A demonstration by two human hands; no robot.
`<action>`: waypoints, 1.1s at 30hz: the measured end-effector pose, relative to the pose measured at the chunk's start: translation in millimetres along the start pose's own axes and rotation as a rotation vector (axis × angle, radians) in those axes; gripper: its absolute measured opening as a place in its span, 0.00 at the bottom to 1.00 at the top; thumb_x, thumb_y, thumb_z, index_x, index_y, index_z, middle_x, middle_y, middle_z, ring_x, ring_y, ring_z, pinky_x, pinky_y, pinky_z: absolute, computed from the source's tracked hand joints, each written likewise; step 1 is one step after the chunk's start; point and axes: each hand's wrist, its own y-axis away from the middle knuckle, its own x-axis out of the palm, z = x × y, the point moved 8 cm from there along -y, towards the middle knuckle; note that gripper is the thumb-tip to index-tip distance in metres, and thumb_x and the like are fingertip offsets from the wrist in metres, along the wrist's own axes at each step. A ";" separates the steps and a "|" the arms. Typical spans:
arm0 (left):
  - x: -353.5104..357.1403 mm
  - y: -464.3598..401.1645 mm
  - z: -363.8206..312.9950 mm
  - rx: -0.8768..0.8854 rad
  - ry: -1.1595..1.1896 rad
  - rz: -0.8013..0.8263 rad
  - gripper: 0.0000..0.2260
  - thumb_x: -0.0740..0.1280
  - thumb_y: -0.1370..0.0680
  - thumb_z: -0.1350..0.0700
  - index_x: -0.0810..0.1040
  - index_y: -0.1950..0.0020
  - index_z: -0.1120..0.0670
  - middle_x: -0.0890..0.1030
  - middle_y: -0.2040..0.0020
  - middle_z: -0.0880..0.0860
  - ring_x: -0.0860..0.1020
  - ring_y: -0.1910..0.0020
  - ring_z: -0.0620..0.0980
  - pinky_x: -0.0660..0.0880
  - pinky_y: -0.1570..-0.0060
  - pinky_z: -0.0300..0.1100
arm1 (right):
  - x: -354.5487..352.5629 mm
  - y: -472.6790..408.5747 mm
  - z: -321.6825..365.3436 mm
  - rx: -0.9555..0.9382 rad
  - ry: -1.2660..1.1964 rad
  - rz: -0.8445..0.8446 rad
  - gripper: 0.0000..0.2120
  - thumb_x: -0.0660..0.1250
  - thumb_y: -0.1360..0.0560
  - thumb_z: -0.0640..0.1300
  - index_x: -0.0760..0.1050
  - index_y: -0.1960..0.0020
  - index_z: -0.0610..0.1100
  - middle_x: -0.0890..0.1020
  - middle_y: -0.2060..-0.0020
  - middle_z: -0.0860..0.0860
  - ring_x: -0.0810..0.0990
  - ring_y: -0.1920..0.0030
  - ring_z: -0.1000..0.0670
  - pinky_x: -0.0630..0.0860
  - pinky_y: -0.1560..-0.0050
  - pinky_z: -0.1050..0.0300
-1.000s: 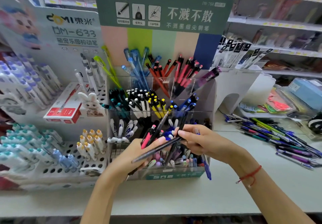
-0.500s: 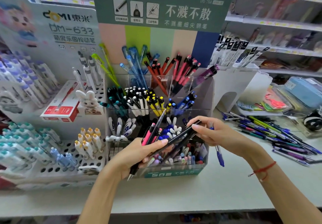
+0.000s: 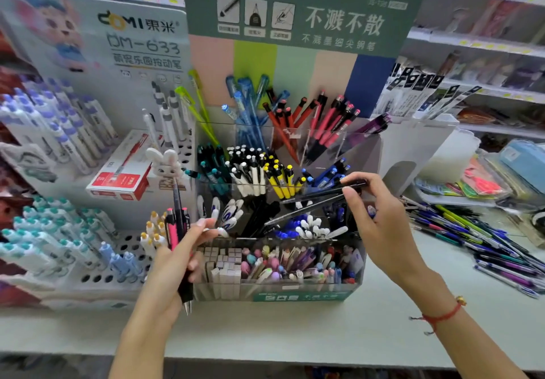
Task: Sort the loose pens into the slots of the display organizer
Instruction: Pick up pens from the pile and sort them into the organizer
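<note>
A clear tiered display organizer (image 3: 365, 263) stands at the centre, its slots filled with pens grouped by colour. My left hand (image 3: 171, 263) grips a small upright bunch of pens (image 3: 177, 231), pink and black ones, at the organizer's left front corner. My right hand (image 3: 380, 225) pinches two black pens (image 3: 312, 201) by their upper ends. They slant down and to the left over the middle tier, with their tips among the dark pens there. A pile of loose pens (image 3: 477, 231) lies on the counter to the right.
A white peg-hole display (image 3: 97, 263) with teal and blue-capped pens stands to the left, with a red box (image 3: 124, 172) and a rabbit figure (image 3: 165, 163) behind it. White bins and shelves of packaged stationery (image 3: 483, 178) fill the right. The counter's front edge (image 3: 265, 358) is near me.
My left hand has let go of the black pen and drawn left with its bunch now upright. My right hand has lifted the black pens higher over the middle tier.
</note>
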 end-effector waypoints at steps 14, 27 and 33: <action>-10.6 0.0 7.3 -0.016 0.200 -0.085 0.14 0.66 0.23 0.53 0.80 0.42 0.58 0.79 0.62 0.50 0.70 0.75 0.40 0.63 0.83 0.30 | 101.3 33.2 2.9 -0.598 0.549 0.245 0.07 0.56 0.17 0.44 0.68 0.40 0.46 0.78 0.61 0.49 0.72 0.75 0.51 0.71 0.78 0.54; -2.2 6.7 10.1 -0.033 0.141 -0.051 0.18 0.68 0.31 0.49 0.82 0.46 0.57 0.78 0.61 0.50 0.70 0.73 0.40 0.63 0.82 0.30 | 153.6 -10.6 -14.4 -0.036 0.873 0.519 0.11 0.62 0.20 0.47 0.77 0.41 0.47 0.82 0.50 0.48 0.79 0.49 0.43 0.70 0.58 0.55; 6.3 11.3 13.5 -0.057 0.060 -0.048 0.20 0.71 0.33 0.48 0.81 0.46 0.57 0.77 0.65 0.51 0.68 0.75 0.41 0.63 0.82 0.31 | 122.8 -11.0 -4.8 0.258 -0.064 0.403 0.08 0.63 0.20 0.44 0.78 0.43 0.47 0.74 0.73 0.53 0.71 0.73 0.56 0.67 0.70 0.64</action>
